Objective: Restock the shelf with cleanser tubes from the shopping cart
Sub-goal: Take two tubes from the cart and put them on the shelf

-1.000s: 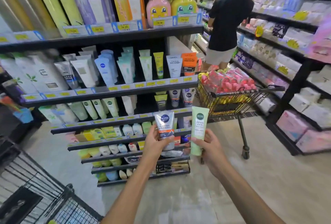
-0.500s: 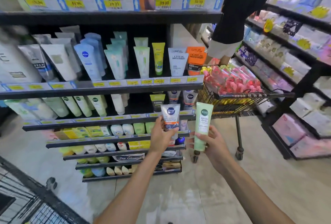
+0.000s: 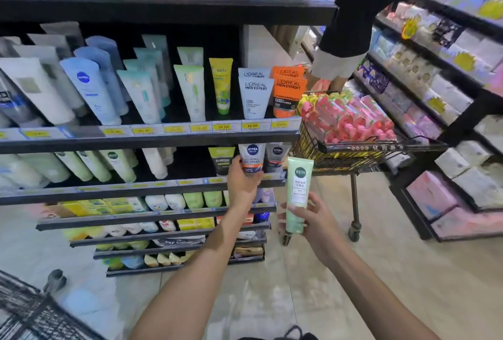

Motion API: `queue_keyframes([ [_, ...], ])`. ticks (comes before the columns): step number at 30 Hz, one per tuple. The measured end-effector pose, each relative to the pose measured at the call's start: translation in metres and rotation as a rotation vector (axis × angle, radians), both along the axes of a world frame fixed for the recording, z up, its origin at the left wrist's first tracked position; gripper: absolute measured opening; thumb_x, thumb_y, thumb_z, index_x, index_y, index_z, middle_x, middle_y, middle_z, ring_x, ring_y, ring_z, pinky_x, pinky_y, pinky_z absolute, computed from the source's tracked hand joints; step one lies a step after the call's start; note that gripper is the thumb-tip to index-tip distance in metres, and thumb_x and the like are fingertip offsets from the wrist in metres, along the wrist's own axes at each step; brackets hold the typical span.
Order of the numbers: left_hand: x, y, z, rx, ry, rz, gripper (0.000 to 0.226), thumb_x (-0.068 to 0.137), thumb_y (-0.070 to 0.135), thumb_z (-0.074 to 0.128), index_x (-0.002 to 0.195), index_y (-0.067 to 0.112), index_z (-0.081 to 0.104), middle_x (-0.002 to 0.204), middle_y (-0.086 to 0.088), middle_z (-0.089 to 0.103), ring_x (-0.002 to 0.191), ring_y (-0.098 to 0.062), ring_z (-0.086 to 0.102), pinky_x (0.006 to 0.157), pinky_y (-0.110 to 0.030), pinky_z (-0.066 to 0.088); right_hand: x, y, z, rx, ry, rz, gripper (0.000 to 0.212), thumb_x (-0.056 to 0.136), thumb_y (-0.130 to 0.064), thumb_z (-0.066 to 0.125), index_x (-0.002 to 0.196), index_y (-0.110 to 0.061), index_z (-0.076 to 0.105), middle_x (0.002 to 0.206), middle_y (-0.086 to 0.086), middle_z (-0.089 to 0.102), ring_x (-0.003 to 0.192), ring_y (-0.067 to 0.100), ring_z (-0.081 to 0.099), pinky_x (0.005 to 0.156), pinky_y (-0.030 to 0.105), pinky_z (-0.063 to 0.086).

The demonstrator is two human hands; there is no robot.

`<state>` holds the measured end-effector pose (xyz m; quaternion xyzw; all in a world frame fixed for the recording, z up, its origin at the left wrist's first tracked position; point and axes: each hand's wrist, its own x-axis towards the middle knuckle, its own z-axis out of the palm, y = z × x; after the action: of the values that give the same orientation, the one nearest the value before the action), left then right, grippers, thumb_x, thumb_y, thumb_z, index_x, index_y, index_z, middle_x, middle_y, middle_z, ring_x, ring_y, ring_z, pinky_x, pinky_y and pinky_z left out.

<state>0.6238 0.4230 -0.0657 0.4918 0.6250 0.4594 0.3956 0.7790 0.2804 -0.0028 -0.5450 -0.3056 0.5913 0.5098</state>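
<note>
My left hand [image 3: 242,184] grips a white and orange Nivea tube [image 3: 251,158] and holds it at the right end of the third shelf [image 3: 136,191], between a green-topped dark tube [image 3: 221,160] and a grey Nivea tube [image 3: 276,158]. My right hand [image 3: 313,220] holds a pale green tube [image 3: 298,192] upright in the aisle, just right of the shelf's end. Rows of cleanser tubes stand on the shelf above [image 3: 149,139]. A corner of a black wire shopping cart [image 3: 24,312] shows at the bottom left.
A second wire cart [image 3: 353,146], piled with pink packets, stands just beyond the shelf end. A person in a black top [image 3: 362,13] stands behind it. Shelves of boxed goods [image 3: 449,95] line the right side of the aisle.
I have moved closer to the shelf. My left hand has carried the Nivea tube up and forward to the third shelf's right end. The right hand keeps the green tube nearly where it was.
</note>
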Motion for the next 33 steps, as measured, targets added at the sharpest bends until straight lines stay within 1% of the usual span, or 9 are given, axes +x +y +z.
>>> queue_keyframes([
  [2, 0.003, 0.013, -0.003, 0.009, -0.004, 0.026, 0.047, 0.080, 0.020, 0.084, 0.120, 0.026, 0.058, 0.115, 0.005, 0.070, 0.106, -0.016, 0.068, 0.094, -0.045, 0.058, 0.008, 0.007, 0.002, 0.003, -0.002, 0.011, 0.046, 0.087, -0.004, 0.076, 0.127, -0.019, 0.060, 0.114, 0.019, 0.074, 0.094, 0.044, 0.072, 0.086, 0.060, 0.059],
  [5, 0.008, 0.026, -0.005, 0.036, 0.050, 0.057, 0.044, 0.081, 0.020, 0.083, 0.118, 0.022, 0.058, 0.118, 0.002, 0.070, 0.108, -0.020, 0.067, 0.093, -0.042, 0.057, 0.018, 0.014, 0.004, 0.009, -0.004, 0.017, 0.048, 0.085, -0.003, 0.076, 0.127, -0.017, 0.059, 0.112, 0.019, 0.075, 0.087, 0.041, 0.073, 0.077, 0.049, 0.061],
  [8, 0.012, 0.037, -0.010, 0.048, 0.101, 0.077, 0.045, 0.082, 0.019, 0.082, 0.119, 0.018, 0.057, 0.119, -0.002, 0.068, 0.108, -0.024, 0.066, 0.089, -0.043, 0.057, 0.026, 0.018, 0.003, 0.013, 0.004, 0.031, 0.051, 0.082, -0.004, 0.077, 0.128, -0.014, 0.059, 0.111, 0.020, 0.074, 0.087, 0.041, 0.073, 0.079, 0.050, 0.061],
  [12, 0.017, 0.044, -0.019, 0.033, 0.165, 0.082, 0.042, 0.083, 0.016, 0.078, 0.119, 0.016, 0.055, 0.120, -0.005, 0.067, 0.108, -0.028, 0.066, 0.086, -0.047, 0.057, 0.033, 0.022, -0.004, 0.013, -0.019, 0.053, 0.049, 0.087, -0.001, 0.074, 0.131, -0.013, 0.059, 0.110, 0.021, 0.074, 0.093, 0.043, 0.073, 0.084, 0.056, 0.060],
  [17, 0.018, 0.043, -0.026, 0.019, 0.251, 0.075, 0.039, 0.087, 0.010, 0.075, 0.118, 0.011, 0.052, 0.121, -0.010, 0.065, 0.109, -0.036, 0.066, 0.081, -0.046, 0.057, 0.035, 0.025, -0.009, 0.009, -0.028, 0.068, 0.050, 0.086, -0.001, 0.073, 0.133, -0.013, 0.058, 0.114, 0.024, 0.073, 0.092, 0.043, 0.072, 0.088, 0.060, 0.059],
  [22, 0.018, 0.038, -0.026, -0.024, 0.324, 0.050, 0.044, 0.088, 0.009, 0.073, 0.123, 0.010, 0.046, 0.125, -0.013, 0.062, 0.111, -0.039, 0.065, 0.086, -0.052, 0.056, 0.031, 0.027, -0.009, 0.021, -0.046, 0.085, 0.047, 0.089, 0.002, 0.068, 0.132, -0.015, 0.058, 0.110, 0.023, 0.074, 0.093, 0.043, 0.073, 0.091, 0.061, 0.057],
  [28, 0.015, 0.030, -0.016, -0.035, 0.398, 0.028, 0.052, 0.090, 0.011, 0.074, 0.133, 0.004, 0.045, 0.129, -0.017, 0.057, 0.115, -0.039, 0.064, 0.089, -0.049, 0.055, 0.018, 0.026, -0.004, 0.021, -0.039, 0.097, 0.047, 0.090, 0.003, 0.068, 0.132, -0.015, 0.059, 0.111, 0.021, 0.073, 0.089, 0.040, 0.074, 0.083, 0.052, 0.059],
  [31, 0.009, 0.021, -0.011, -0.043, 0.426, 0.012, 0.063, 0.093, 0.015, 0.072, 0.145, 0.003, 0.040, 0.136, -0.018, 0.056, 0.120, -0.038, 0.061, 0.092, -0.048, 0.055, 0.009, 0.024, -0.001, 0.018, -0.033, 0.115, 0.049, 0.090, 0.002, 0.068, 0.133, -0.017, 0.058, 0.111, 0.018, 0.074, 0.090, 0.040, 0.074, 0.082, 0.050, 0.058],
  [33, 0.002, 0.013, -0.006, -0.051, 0.441, 0.000, 0.063, 0.096, 0.017, 0.068, 0.149, 0.003, 0.037, 0.138, -0.018, 0.055, 0.120, -0.038, 0.061, 0.092, -0.047, 0.055, 0.001, 0.021, 0.002, 0.017, -0.033, 0.123, 0.049, 0.089, 0.001, 0.069, 0.133, -0.017, 0.059, 0.113, 0.017, 0.074, 0.091, 0.040, 0.074, 0.077, 0.046, 0.059],
])
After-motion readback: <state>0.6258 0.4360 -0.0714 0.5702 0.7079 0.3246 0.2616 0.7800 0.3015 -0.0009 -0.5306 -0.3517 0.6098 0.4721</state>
